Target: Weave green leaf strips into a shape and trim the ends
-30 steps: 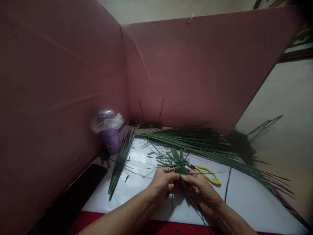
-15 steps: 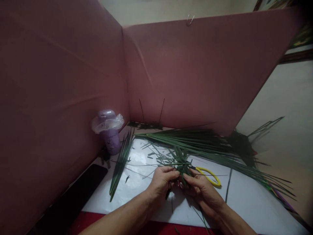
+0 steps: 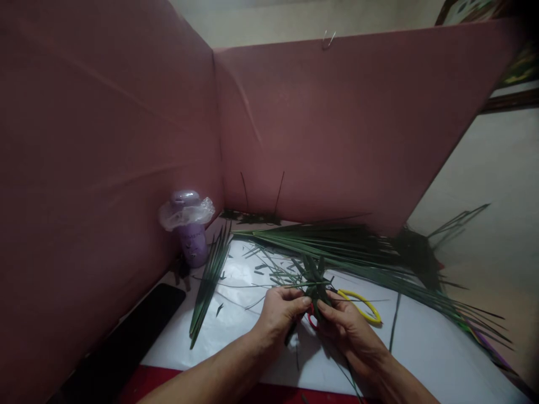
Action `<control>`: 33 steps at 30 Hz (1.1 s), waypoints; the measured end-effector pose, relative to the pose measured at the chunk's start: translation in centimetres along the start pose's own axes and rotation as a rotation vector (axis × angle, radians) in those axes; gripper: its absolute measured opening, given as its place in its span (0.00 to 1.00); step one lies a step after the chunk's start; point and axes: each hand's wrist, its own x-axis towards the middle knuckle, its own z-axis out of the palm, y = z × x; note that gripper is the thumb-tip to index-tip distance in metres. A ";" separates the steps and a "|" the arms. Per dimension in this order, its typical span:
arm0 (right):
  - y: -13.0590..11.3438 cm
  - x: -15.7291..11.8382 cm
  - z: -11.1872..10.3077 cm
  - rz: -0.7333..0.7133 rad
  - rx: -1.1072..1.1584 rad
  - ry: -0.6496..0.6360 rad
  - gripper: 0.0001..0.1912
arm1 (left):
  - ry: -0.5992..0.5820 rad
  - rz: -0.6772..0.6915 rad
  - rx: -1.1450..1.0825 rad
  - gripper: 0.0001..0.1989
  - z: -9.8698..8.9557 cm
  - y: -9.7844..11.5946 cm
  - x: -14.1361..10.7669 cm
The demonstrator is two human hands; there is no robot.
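Observation:
Between my hands is a green woven leaf piece (image 3: pixel 315 276) with pointed strips fanning upward and long thin ends trailing off it. My left hand (image 3: pixel 281 310) pinches its left side between thumb and fingers. From the right, my right hand (image 3: pixel 347 321) grips its lower part, thumb on top. Just behind my right hand lies a tool with a yellow looped handle (image 3: pixel 365 307); its front is hidden. A red ring-shaped handle (image 3: pixel 312 321) shows between my hands, partly covered.
Long palm leaves (image 3: pixel 320 241) stretch across the back of the white table surface (image 3: pixel 240 325). A smaller leaf bundle (image 3: pixel 209 289) lies left, near a purple tumbler (image 3: pixel 193 241) with clear plastic. Cut leaf bits (image 3: pixel 273 272) are scattered mid-table. A dark phone-like slab (image 3: pixel 164 303) lies at left.
My hands keep their hold on the woven leaf piece, with only slight shifts of the fingers. The red ring shows more clearly now. The view has tilted a little.

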 end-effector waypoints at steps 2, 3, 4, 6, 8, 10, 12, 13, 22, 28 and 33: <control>0.0 0.1 -0.1 -0.001 0.002 -0.013 0.13 | 0.008 -0.005 0.008 0.12 0.0 0.0 0.0; 0.1 0.1 -0.2 -0.003 0.008 -0.021 0.12 | 0.010 -0.006 0.013 0.12 0.0 0.0 0.0; 0.1 0.1 -0.3 -0.004 0.016 -0.030 0.12 | 0.009 -0.006 0.015 0.12 -0.1 -0.1 0.0; 0.2 0.2 -0.4 0.000 0.040 -0.043 0.10 | -0.002 -0.004 0.002 0.12 -0.1 -0.3 0.1; 0.3 0.2 -0.6 0.012 0.064 -0.035 0.09 | -0.005 -0.005 -0.042 0.12 -0.1 -0.3 0.1; 0.4 0.2 -0.7 0.024 0.075 -0.019 0.10 | 0.010 -0.008 -0.098 0.14 0.1 -0.1 0.1; 0.4 0.2 -0.7 0.031 0.072 -0.009 0.11 | 0.027 -0.003 -0.161 0.16 0.3 0.2 0.0; 0.3 0.2 -0.7 0.035 0.071 -0.008 0.11 | 0.041 0.003 -0.187 0.16 0.4 0.4 0.0; 0.5 0.2 -1.0 0.069 0.114 -0.021 0.05 | 0.099 0.056 -0.165 0.13 0.6 1.1 -0.1; 0.6 0.2 -0.9 0.083 0.123 -0.003 0.04 | 0.115 0.075 -0.181 0.12 0.7 1.1 0.0; 0.6 0.2 -0.9 0.078 0.123 -0.038 0.04 | 0.129 0.076 -0.163 0.11 0.6 1.1 0.0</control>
